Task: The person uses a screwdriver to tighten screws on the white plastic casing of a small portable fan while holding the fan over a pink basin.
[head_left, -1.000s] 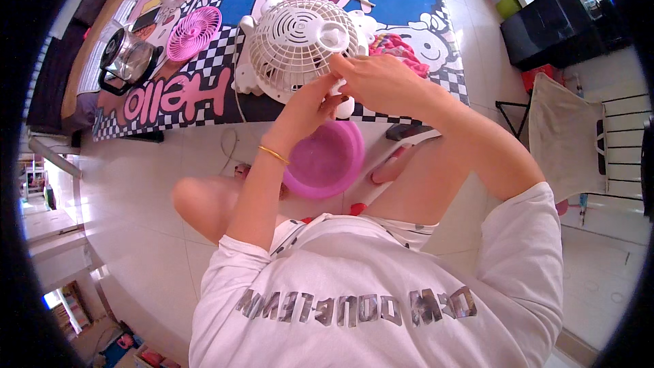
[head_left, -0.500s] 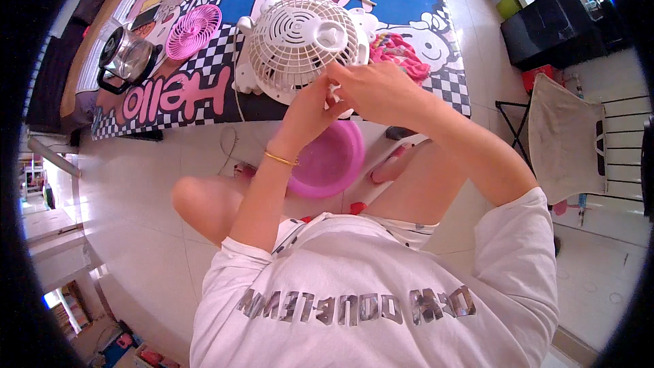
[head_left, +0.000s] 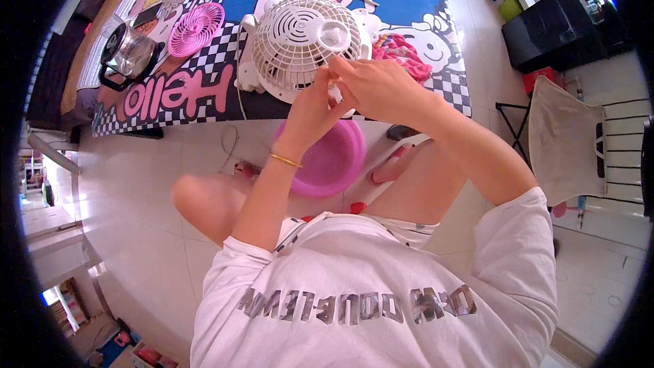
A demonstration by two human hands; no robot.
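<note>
A cream-white electric fan (head_left: 276,41) lies on the table with the slotted back of its cage facing up. At the cage's near right rim, my right hand (head_left: 375,85) is closed in a pinch, its fingertips meeting those of my left hand (head_left: 315,108). The left hand comes from below, with its fingers bent together against the same rim. Whatever is between the fingertips is small and hidden by the fingers. A pink round fan grille (head_left: 195,30) lies apart to the left of the fan.
A glass jug with a black handle (head_left: 129,58) stands at the table's left side. A crumpled pink cloth (head_left: 405,58) lies right of the fan. Below the table's near edge, a pink basin (head_left: 330,163) sits on the floor between my legs. A folding chair (head_left: 565,140) stands at the right.
Both hands stay at the fan's rim, with only a slight shift of the fingers. The whole view has moved a little; the fan and grille keep their places on the table.
</note>
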